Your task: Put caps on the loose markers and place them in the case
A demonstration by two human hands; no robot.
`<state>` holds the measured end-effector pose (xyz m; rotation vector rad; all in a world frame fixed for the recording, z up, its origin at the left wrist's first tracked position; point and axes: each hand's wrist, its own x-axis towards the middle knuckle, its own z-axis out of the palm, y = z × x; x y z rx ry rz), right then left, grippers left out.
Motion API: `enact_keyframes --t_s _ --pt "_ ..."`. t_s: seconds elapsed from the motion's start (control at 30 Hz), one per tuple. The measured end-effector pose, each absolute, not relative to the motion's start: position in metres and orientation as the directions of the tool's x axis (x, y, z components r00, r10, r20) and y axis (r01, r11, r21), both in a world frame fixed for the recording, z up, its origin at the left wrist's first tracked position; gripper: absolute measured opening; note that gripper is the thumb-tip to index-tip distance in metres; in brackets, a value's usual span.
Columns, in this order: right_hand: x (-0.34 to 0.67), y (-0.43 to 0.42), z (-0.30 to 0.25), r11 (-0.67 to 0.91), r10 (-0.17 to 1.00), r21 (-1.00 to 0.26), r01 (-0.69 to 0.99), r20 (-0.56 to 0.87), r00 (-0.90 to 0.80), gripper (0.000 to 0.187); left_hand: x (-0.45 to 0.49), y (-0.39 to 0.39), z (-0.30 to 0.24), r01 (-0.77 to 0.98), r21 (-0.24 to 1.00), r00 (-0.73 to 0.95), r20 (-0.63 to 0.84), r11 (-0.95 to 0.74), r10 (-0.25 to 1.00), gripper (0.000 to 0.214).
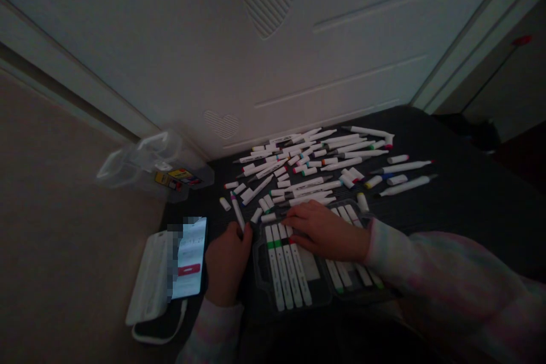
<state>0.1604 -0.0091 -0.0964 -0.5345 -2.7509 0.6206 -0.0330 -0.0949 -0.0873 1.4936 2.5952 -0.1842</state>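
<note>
My left hand [228, 264] is closed around a white marker [238, 211], whose purple-pink end points away from me. In front of me lies an open clear marker case [260, 264] with white markers in both halves. The left half holds a row of markers with green, black and red bands. My right hand [319, 230] reaches over the case from the right. Its fingers are bent at the upper ends of that row, closed on a red-banded marker [301, 273]. Part of the row and the middle of the case are hidden beneath this hand.
Loose markers [307, 185] and caps [309, 172] lie scattered across the dark table [460, 193] behind the case. At left are a lit phone [191, 259], a white device [149, 278] with a cable [170, 338], and clear plastic containers [149, 165]. A white panelled door [205, 40] rises behind.
</note>
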Motion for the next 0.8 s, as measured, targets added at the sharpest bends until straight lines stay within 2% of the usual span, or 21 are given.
enact_keyframes --t_s 0.27,0.37,0.43,0.5,0.57,0.7,0.8 --pt "0.161 -0.009 -0.095 0.837 0.408 -0.461 0.293 0.169 -0.897 0.028 -0.032 -0.092 -0.084 0.836 -0.027 -0.543 -0.195 0.549 0.817 0.040" --pt "0.161 -0.009 -0.095 0.837 0.409 -0.464 0.290 0.179 -0.895 0.028 -0.032 -0.095 -0.088 0.823 -0.036 -0.567 -0.110 0.567 0.816 0.039" --pt "0.160 -0.010 -0.095 0.836 0.410 -0.467 0.288 0.181 -0.894 0.028 -0.033 -0.098 -0.092 0.838 -0.020 -0.545 0.025 0.546 0.838 0.037" --pt "0.160 -0.009 -0.094 0.827 0.414 -0.485 0.284 0.183 -0.892 0.028 -0.032 -0.101 -0.094 0.883 0.081 -0.469 0.149 0.462 0.871 0.035" --pt "0.161 -0.008 -0.092 0.797 0.433 -0.539 0.272 0.196 -0.880 0.028 -0.031 -0.103 -0.093 0.909 0.266 -0.379 0.202 0.322 0.903 0.033" --pt "0.166 -0.003 -0.083 0.620 0.513 -0.761 0.191 0.209 -0.832 0.032 -0.021 -0.105 -0.075 0.786 0.605 -0.272 0.149 0.130 0.951 0.032" --pt "0.171 0.002 -0.076 0.369 0.556 -0.925 0.088 0.144 -0.818 0.036 -0.011 -0.100 -0.059 0.686 0.724 -0.163 0.060 0.070 0.985 0.033"
